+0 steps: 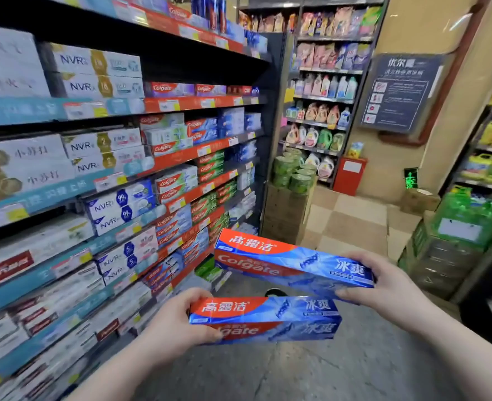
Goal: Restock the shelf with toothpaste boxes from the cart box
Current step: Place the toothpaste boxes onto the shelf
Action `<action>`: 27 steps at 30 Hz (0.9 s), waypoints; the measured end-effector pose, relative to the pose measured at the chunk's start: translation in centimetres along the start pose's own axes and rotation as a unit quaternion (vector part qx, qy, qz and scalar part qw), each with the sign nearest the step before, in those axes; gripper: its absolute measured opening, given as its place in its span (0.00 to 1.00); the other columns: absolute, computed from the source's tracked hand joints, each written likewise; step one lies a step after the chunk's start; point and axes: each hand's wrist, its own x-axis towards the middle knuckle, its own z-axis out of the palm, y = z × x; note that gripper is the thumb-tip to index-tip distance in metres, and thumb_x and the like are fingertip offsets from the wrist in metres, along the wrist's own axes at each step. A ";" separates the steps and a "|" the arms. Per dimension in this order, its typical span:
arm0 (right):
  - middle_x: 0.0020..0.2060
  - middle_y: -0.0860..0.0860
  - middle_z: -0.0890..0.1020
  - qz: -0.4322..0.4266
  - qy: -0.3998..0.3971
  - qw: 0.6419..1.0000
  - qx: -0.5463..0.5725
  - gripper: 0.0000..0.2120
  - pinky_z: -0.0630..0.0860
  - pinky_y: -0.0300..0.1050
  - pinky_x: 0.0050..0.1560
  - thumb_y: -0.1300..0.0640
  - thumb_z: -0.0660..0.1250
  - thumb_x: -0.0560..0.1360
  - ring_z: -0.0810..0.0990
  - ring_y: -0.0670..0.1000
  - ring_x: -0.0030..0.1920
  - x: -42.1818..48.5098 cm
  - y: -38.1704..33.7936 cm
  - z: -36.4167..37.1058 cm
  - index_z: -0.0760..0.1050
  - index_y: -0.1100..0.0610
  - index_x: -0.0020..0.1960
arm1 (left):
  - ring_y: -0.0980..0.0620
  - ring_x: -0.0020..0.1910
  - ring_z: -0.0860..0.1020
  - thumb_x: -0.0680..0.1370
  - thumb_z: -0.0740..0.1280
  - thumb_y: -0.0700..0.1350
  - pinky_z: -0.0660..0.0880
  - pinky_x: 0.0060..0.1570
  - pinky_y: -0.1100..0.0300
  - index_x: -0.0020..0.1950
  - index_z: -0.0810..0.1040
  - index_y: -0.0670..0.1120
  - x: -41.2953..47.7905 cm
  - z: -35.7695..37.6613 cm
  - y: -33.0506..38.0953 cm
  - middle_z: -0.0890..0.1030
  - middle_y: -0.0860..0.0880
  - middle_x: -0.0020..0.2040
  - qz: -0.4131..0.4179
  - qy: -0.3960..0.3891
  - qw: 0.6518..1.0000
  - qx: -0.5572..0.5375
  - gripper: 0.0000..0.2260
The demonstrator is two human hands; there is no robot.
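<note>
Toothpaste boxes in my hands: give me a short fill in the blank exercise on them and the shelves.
1. The right hand holds the upper box and the left hand the lower box, both branded ____.
2. The left hand grips the lower box at its ____-coloured end.
3. The toothpaste shelves stand on the person's ____ side.
Missing words: Colgate; red; left.

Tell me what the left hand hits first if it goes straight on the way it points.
Probably the upper toothpaste box in the right hand. The left hand, gripping the lower toothpaste box, points up-right toward that box's left half. Depth is unclear; it may pass beneath.
</note>
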 end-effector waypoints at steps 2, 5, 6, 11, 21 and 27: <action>0.43 0.48 0.83 0.005 0.009 1.000 0.007 0.22 0.74 0.28 0.38 0.66 0.76 0.63 0.79 0.36 0.34 3.3 0.7 -0.4 0.75 0.51 0.52 | 0.55 0.41 0.81 0.48 0.76 0.55 0.79 0.44 0.57 0.46 0.76 0.54 4.2 -0.4 0.6 0.83 0.50 0.41 0.005 0.002 1.000 0.003 0.27; 0.44 0.51 0.84 0.024 0.011 0.999 0.029 0.25 0.76 0.30 0.38 0.62 0.77 0.60 0.79 0.39 0.35 8.0 2.5 -1.2 0.75 0.54 0.55 | 0.53 0.42 0.81 0.48 0.75 0.55 0.79 0.44 0.57 0.46 0.76 0.55 9.9 -0.4 1.5 0.82 0.51 0.45 0.003 0.007 1.000 0.007 0.28; 0.45 0.52 0.84 0.032 0.013 0.999 0.035 0.25 0.76 0.30 0.37 0.63 0.77 0.60 0.80 0.40 0.35 9.5 3.1 -1.6 0.75 0.54 0.55 | 0.54 0.41 0.81 0.48 0.76 0.54 0.78 0.43 0.58 0.46 0.76 0.55 11.5 -0.1 1.8 0.82 0.51 0.44 0.000 0.014 1.000 0.005 0.27; 0.42 0.48 0.82 0.024 0.004 0.999 0.029 0.22 0.72 0.24 0.33 0.69 0.74 0.64 0.78 0.34 0.31 17.8 5.5 -4.0 0.74 0.54 0.53 | 0.60 0.36 0.79 0.57 0.79 0.46 0.72 0.33 0.71 0.46 0.76 0.56 19.9 1.4 3.5 0.80 0.54 0.42 -0.003 0.015 1.000 0.012 0.22; 0.37 0.43 0.85 -0.008 -0.069 0.998 0.009 0.21 0.75 0.34 0.39 0.56 0.78 0.57 0.80 0.38 0.37 38.0 10.8 -11.0 0.74 0.46 0.46 | 0.56 0.48 0.78 0.56 0.79 0.47 0.75 0.43 0.67 0.48 0.75 0.56 35.8 5.5 7.5 0.77 0.55 0.49 -0.062 0.054 0.996 -0.029 0.24; 0.44 0.46 0.80 -0.094 -0.130 0.987 0.002 0.21 0.72 0.25 0.36 0.68 0.75 0.64 0.79 0.37 0.39 50.2 9.6 -10.9 0.72 0.45 0.44 | 0.56 0.44 0.79 0.60 0.79 0.44 0.76 0.40 0.69 0.46 0.75 0.57 41.4 5.7 9.0 0.79 0.54 0.47 -0.092 0.158 0.982 -0.054 0.20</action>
